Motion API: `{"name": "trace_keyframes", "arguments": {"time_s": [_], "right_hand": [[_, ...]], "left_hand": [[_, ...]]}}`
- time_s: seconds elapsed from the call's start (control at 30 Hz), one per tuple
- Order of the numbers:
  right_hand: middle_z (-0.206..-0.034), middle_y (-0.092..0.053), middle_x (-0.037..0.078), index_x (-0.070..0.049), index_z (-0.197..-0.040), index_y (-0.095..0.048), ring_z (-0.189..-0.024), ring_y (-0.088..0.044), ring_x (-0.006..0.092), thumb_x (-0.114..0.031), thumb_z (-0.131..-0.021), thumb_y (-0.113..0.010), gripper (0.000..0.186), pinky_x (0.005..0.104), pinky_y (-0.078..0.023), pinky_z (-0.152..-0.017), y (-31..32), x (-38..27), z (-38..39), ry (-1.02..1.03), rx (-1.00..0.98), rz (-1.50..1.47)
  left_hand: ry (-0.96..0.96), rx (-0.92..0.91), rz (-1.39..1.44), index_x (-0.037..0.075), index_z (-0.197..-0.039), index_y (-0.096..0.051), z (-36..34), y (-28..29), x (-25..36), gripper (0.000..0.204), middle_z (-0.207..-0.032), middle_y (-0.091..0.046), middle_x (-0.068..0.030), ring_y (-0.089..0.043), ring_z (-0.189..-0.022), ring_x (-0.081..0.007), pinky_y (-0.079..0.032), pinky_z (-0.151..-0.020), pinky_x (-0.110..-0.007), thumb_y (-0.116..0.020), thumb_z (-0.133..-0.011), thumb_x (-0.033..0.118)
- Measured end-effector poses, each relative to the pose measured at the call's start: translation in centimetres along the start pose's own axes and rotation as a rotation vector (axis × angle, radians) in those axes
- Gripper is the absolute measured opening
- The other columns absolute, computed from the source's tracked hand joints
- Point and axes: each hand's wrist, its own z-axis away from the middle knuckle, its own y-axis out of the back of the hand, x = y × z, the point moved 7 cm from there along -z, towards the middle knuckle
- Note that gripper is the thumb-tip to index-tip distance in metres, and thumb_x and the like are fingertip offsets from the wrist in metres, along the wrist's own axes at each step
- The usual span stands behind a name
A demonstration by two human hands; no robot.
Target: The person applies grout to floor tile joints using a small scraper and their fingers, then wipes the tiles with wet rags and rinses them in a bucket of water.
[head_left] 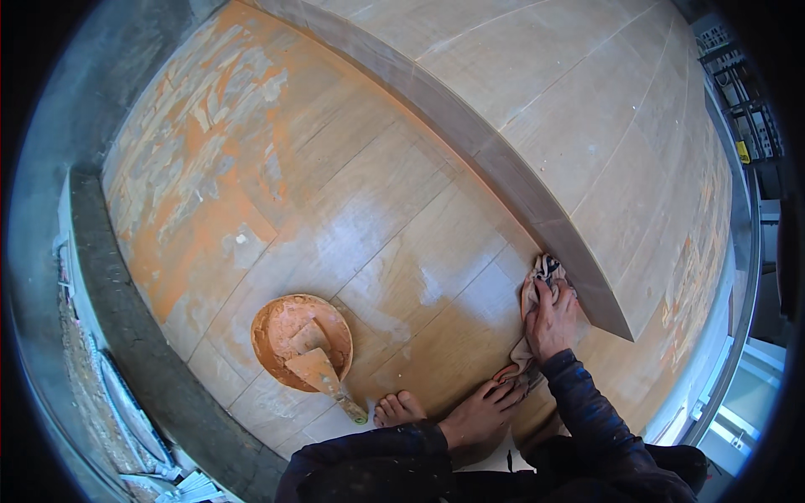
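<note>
My right hand (551, 319) is closed on a crumpled, patterned rag (531, 293), pressing it into the corner where the tiled floor meets a low step (503, 180). One end of the rag trails back toward my left hand (484, 412). That hand is low in front of me with its fingers stretched out, their tips near the rag's end; whether they touch it is unclear. To the left stands a round bowl (259, 345) of orange paste. A putty knife (315, 369) lies across its rim, handle toward me, and a second flat blade (310, 338) rests in the paste.
My bare foot (400, 409) is on the floor between bowl and left hand. Orange and grey smears (201, 151) cover the far left tiles. A dark raised curb (151, 335) runs along the left. The step's upper surface (579, 117) spreads to the right.
</note>
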Motion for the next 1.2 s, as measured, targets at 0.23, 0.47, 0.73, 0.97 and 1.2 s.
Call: {"name": "trace_keyframes", "arguments": {"time_s": [0.23,0.47,0.73,0.97,1.2], "right_hand": [[-0.105,-0.063,0.015,-0.003,-0.116,-0.059,-0.094,-0.061,0.029,-0.01,-0.089,-0.05,0.029,0.0352,-0.049,-0.09,5.0,14.2,11.5,-0.659,-0.129,-0.602],[-0.112,-0.063,0.005,0.002,-0.122,-0.063,-0.1,-0.057,0.0143,-0.027,-0.104,-0.042,0.04,0.0297,-0.046,-0.093,2.1,16.0,13.0,-0.817,-0.161,-1.588],[-0.143,-0.05,0.028,0.004,-0.151,-0.036,-0.13,-0.051,0.0413,-0.031,-0.098,-0.067,0.071,0.0467,-0.04,-0.112,5.1,11.3,9.5,-0.429,-0.11,-0.37],[-0.157,-0.027,0.035,0.0,-0.157,-0.033,-0.143,-0.033,0.0532,-0.031,-0.082,-0.08,0.094,0.0562,-0.03,-0.118,-0.2,9.1,10.3,-0.178,-0.179,-0.327],[-0.155,-0.03,0.035,-0.001,-0.154,-0.039,-0.143,-0.033,0.0541,-0.03,-0.081,-0.081,0.089,0.0569,-0.033,-0.116,-0.8,8.8,9.9,-0.243,-0.104,-0.318]], "left_hand": [[-0.024,-0.063,0.244,0.009,-0.109,-0.069,-1.7,-0.3,1.2,0.027,-0.142,-0.052,-0.0107,-0.048,-0.129,-0.0248,-0.037,-0.103,-0.044,-0.064,-0.084,0.019],[-0.159,-0.018,0.287,0.011,-0.103,-0.067,-2.6,-0.6,2.5,0.024,-0.13,-0.055,-0.0094,-0.05,-0.125,-0.0257,-0.041,-0.095,-0.044,-0.066,-0.08,0.016],[-0.157,-0.029,0.211,0.014,-0.111,-0.066,-3.6,0.0,1.1,0.025,-0.124,-0.058,-0.0061,-0.054,-0.12,-0.0226,-0.04,-0.102,-0.044,-0.064,-0.087,0.02],[-0.15,-0.068,0.306,0.013,-0.116,-0.065,-3.8,-0.9,0.6,0.043,-0.131,-0.056,-0.009,-0.049,-0.13,-0.0243,-0.033,-0.116,-0.049,-0.076,-0.076,0.023],[-0.114,-0.134,0.283,0.012,-0.115,-0.064,-3.9,-0.7,0.4,0.041,-0.134,-0.056,-0.0088,-0.049,-0.131,-0.0244,-0.034,-0.116,-0.047,-0.077,-0.078,0.021]]}}
